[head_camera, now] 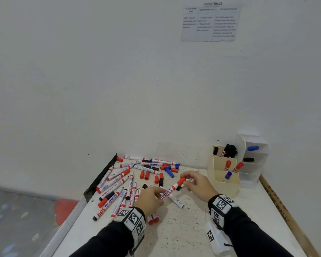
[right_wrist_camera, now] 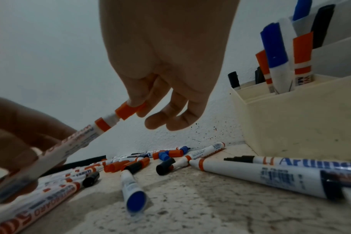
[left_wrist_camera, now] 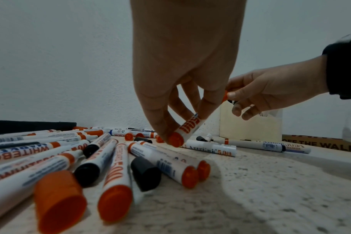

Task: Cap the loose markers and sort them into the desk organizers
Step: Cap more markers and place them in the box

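Speckled desk (head_camera: 183, 229): left hand (head_camera: 150, 199) grips red marker (head_camera: 168, 192) mid-table, right hand (head_camera: 196, 183) pinches red cap (head_camera: 181, 181) half-seated. Off-axis push risks cap slipping, nib inking fingers.

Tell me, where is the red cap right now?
The red cap is in the middle of the head view, pinched by the right hand on the tip of the marker the left hand holds, beside the cream organizer.
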Tool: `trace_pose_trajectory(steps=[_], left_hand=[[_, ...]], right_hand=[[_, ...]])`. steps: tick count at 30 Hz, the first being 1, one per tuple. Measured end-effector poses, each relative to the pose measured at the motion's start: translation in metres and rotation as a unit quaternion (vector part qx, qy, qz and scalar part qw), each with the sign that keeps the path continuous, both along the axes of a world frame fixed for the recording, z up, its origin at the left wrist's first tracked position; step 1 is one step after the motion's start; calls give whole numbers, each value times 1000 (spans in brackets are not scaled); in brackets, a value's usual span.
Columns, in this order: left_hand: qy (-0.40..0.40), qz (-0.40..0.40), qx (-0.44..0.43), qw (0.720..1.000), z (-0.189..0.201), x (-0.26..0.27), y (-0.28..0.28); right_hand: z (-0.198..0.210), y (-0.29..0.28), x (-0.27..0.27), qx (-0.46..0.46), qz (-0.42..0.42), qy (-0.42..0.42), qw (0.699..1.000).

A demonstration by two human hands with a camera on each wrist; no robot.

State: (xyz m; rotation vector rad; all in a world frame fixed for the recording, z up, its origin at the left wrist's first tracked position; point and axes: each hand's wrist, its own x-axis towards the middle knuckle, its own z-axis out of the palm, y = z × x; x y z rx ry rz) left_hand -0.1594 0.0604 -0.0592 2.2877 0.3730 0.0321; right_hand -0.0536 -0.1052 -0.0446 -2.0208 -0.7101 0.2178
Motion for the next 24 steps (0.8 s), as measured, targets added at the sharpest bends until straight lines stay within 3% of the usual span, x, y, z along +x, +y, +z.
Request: trace_pose_trajectory(steps=[3, 6, 9, 11, 13, 15, 17, 19, 22, 24], left_hand=[[-15, -8, -6, 1000, 2, 0, -10], [-49, -1, -84, 995, 6, -2, -23], [-58, -28, -72, 995, 10, -3, -36], [-17, -48, -154, 987, 14, -2, -43], [48, -56, -287, 955, 19, -1, -45], [83, -74, -346, 932, 22, 0, -44], [80, -88, -339, 933, 25, 6, -47], [41, -81, -287, 954, 23, 17, -53], [20, -39, -157, 987, 17, 33, -58], [70, -32, -41, 996, 11, 42, -56]], right_hand=[[3, -1, -7, -20, 3, 21, 1000], [2, 0, -14, -71, -32, 35, 996], [2, 3, -21, -47, -67, 59, 995], [5, 2, -23, -24, -70, 56, 996], [6, -4, -23, -1, -54, 54, 997], [8, -12, -21, 6, -31, 45, 999], [11, -19, -18, -9, -9, 30, 999], [19, -27, -11, -29, -3, -4, 1000], [42, -37, 3, -11, -29, -49, 998], [61, -47, 17, 16, -76, -81, 994]])
